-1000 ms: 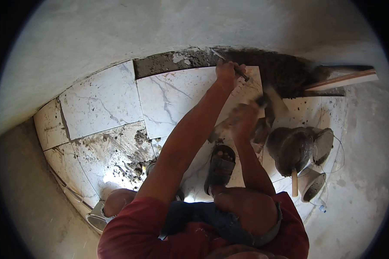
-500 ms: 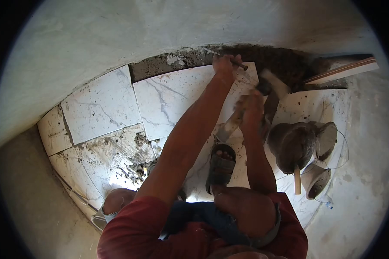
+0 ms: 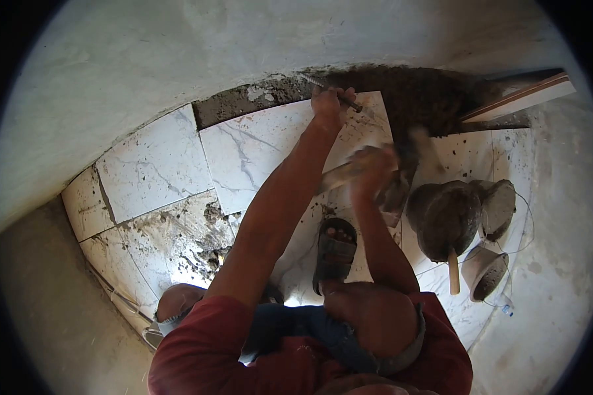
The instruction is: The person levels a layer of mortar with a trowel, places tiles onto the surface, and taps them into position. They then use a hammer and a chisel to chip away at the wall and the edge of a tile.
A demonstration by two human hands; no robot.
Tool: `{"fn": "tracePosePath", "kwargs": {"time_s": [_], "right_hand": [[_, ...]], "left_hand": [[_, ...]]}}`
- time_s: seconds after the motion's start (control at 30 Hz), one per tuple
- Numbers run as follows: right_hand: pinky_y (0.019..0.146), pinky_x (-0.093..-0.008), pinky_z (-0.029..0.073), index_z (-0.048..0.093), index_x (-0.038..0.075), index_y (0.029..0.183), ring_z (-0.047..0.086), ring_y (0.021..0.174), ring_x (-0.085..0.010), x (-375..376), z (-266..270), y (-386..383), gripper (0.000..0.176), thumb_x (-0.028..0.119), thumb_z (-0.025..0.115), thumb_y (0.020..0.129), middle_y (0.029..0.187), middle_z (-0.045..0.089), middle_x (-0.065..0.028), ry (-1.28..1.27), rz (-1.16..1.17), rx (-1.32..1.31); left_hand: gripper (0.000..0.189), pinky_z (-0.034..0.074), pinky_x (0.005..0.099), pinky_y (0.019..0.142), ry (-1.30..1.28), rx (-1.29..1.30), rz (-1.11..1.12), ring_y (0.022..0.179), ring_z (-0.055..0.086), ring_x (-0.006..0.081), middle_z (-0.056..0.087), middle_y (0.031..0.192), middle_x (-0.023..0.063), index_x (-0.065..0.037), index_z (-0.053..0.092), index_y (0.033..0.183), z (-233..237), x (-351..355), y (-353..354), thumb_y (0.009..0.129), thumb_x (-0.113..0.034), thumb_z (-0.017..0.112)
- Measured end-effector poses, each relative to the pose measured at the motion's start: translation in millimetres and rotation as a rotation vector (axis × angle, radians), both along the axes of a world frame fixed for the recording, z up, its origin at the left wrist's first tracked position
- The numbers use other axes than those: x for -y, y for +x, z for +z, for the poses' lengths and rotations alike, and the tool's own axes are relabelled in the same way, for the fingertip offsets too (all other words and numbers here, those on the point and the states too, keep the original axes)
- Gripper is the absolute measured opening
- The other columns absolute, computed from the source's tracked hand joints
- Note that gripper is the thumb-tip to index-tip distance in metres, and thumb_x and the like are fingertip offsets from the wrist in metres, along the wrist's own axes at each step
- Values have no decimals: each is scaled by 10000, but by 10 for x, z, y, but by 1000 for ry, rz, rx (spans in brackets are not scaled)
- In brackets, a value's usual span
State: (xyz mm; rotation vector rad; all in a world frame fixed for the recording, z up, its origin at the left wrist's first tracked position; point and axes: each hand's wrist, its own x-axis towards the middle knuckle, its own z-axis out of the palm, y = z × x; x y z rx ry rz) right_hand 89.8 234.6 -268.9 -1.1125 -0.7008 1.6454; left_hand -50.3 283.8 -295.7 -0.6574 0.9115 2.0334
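My left hand (image 3: 329,107) is closed around a chisel (image 3: 350,103), near the back edge of a white marbled tile (image 3: 244,148). The chisel's struck end points right, and its thin tip reaches the mortar strip (image 3: 227,107) along the wall. My right hand (image 3: 375,164), smeared by motion, grips a hammer by its wooden handle (image 3: 339,176). To the right of that hand the hammer head (image 3: 427,150) is a blur, apart from the chisel.
Dark soil (image 3: 422,99) fills a gap at the wall. A tile strip (image 3: 524,99) leans at back right. Mortar-stained buckets (image 3: 497,207) and a bowl with a wooden-handled tool (image 3: 454,273) stand at right. My sandalled foot (image 3: 337,257) rests on the tiles.
The right hand and hammer have swung down, away from the chisel's end. My left hand and the chisel have shifted slightly left and down in view.
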Motion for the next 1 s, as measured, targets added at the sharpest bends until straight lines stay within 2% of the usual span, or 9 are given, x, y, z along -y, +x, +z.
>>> {"fn": "tracePosePath", "kwargs": {"time_s": [0.07, 0.27, 0.37, 0.47, 0.63, 0.73, 0.77, 0.9, 1.0], "right_hand": [[474, -315, 449, 445, 75, 1025, 492, 536, -165, 60, -417, -54, 268, 313, 442, 901, 697, 501, -53, 97, 454, 501], [522, -315, 473, 450, 84, 1030, 532, 576, -162, -21, 143, 159, 229, 278, 419, 913, 721, 527, -64, -77, 142, 93], [476, -286, 467, 449, 84, 1003, 532, 524, -173, 183, -864, 105, 190, 246, 432, 906, 688, 533, -64, 8, 241, 39], [504, -301, 455, 460, 86, 998, 531, 563, -157, -83, 131, -15, 240, 308, 417, 917, 715, 531, -65, -111, 552, 316], [514, -303, 451, 460, 95, 977, 511, 577, -164, -75, 193, -70, 258, 333, 488, 884, 699, 506, -50, -63, -29, -50], [508, -312, 458, 454, 94, 982, 511, 566, -175, -83, 12, -269, 245, 320, 467, 889, 684, 496, -52, 338, 347, 565], [499, -316, 469, 451, 86, 990, 525, 564, -179, -181, 72, -77, 232, 296, 453, 893, 689, 508, -61, -161, 529, 287], [525, -304, 471, 451, 47, 970, 543, 598, -163, -189, 325, 96, 231, 266, 438, 897, 707, 523, -76, -116, 210, 59], [509, -302, 469, 454, 40, 993, 540, 577, -163, -85, -343, 2, 249, 267, 457, 890, 702, 534, -76, 104, 149, 159]], "left_hand": [[75, 515, 508, 710, -17, -2, 15, 802, 570, 350, 433, 897, 182, 27, 321, 935, -66, -26, 57, 865, 50, 336], [57, 517, 498, 716, 75, 70, -42, 829, 570, 353, 432, 892, 175, 22, 333, 933, -170, -34, -62, 877, 24, 333], [49, 519, 492, 721, -41, -42, -35, 832, 566, 362, 427, 887, 171, 45, 346, 908, -122, -70, 11, 887, 7, 323], [78, 519, 485, 730, 24, 77, 23, 836, 564, 356, 440, 911, 193, 70, 360, 911, -217, -145, -19, 888, 8, 320], [150, 509, 474, 771, 26, 63, -20, 876, 552, 346, 462, 1001, 272, 116, 377, 947, -180, -179, -112, 894, -3, 302], [149, 507, 469, 780, -21, 29, -54, 871, 555, 347, 464, 1007, 271, 106, 384, 948, -176, -198, -68, 895, -1, 296], [149, 507, 469, 780, -21, 27, -65, 871, 555, 347, 464, 1007, 271, 106, 384, 948, -183, -223, -68, 895, -1, 296], [139, 505, 477, 778, -16, 40, -40, 855, 559, 346, 464, 1007, 269, 103, 379, 954, -183, -161, -57, 892, 6, 302], [126, 500, 488, 778, -58, 13, 13, 860, 558, 352, 465, 998, 259, 95, 380, 948, -107, -225, -36, 888, 13, 307]]}}
